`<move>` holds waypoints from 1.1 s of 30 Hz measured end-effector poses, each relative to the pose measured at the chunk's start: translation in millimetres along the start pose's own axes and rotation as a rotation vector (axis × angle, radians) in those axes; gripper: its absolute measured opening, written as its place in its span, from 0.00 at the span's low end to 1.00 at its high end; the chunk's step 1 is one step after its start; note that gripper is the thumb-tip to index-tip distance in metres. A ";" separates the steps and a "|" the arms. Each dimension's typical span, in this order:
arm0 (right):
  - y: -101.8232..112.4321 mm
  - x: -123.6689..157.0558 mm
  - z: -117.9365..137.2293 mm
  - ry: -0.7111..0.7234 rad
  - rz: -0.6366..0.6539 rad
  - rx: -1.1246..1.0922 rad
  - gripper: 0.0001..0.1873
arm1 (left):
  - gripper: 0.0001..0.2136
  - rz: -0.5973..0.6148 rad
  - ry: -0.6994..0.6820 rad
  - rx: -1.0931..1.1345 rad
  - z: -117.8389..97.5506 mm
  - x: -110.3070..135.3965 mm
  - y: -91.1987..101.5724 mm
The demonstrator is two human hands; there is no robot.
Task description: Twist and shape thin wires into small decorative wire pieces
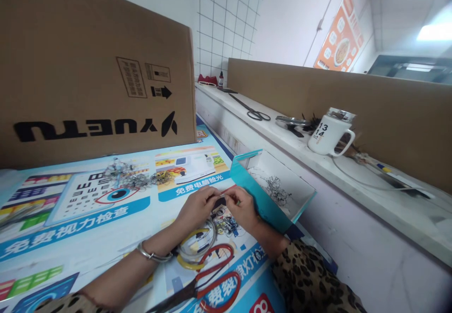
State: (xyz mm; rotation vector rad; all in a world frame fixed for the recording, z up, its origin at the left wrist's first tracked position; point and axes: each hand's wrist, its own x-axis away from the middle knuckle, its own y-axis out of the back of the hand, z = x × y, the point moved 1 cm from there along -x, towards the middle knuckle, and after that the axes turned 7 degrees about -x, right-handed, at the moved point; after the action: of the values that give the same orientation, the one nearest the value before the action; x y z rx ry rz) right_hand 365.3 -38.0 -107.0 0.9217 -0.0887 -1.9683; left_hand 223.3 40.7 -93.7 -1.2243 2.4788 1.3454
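Note:
My left hand [199, 204] and my right hand [242, 206] meet over the printed table cover, the fingertips of both pinched together. What they hold between them is too small to make out. Beneath the left wrist lie a whitish ring-shaped coil [213, 236] and a yellow one [185, 262]. Red-handled scissors [226, 300] rest in front of the hands, blades toward the lower left. Small tangled wire-like pieces [231, 227] lie just under the right hand. A teal open box [260, 201] stands against the right forearm, with thin tangled wire-like pieces [277, 189] inside.
A large cardboard carton [95, 35] fills the back left. Another wire-like heap [132, 174] lies before it. Along the right ledge [300, 155] are black scissors [257, 114], a round metallic item [291, 121] and a white lidded mug [323, 136], with a cardboard sheet [388, 115] behind.

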 end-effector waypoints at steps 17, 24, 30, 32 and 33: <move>-2.1 3.3 -5.3 -0.157 0.057 -0.298 0.07 | 0.09 0.167 -0.007 0.137 -6.7 -1.0 9.1; 0.5 1.8 -3.5 -0.079 0.098 -0.256 0.06 | 0.14 0.260 0.143 0.353 -2.8 -1.3 7.8; 2.6 -0.2 5.8 0.026 0.108 -0.187 0.06 | 0.14 0.402 0.376 0.641 6.2 -1.6 6.8; 3.0 -1.3 8.0 0.046 0.109 -0.206 0.05 | 0.14 0.449 0.407 0.692 8.2 -1.0 7.1; 3.2 -1.9 8.5 0.050 0.112 -0.216 0.05 | 0.14 0.464 0.411 0.714 8.9 -0.8 7.2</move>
State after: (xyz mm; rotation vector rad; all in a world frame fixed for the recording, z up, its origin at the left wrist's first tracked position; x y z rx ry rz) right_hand 362.7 -40.8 -98.5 0.8065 0.0975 -1.8100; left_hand 216.4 49.8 -93.9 -0.8317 3.2141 0.1362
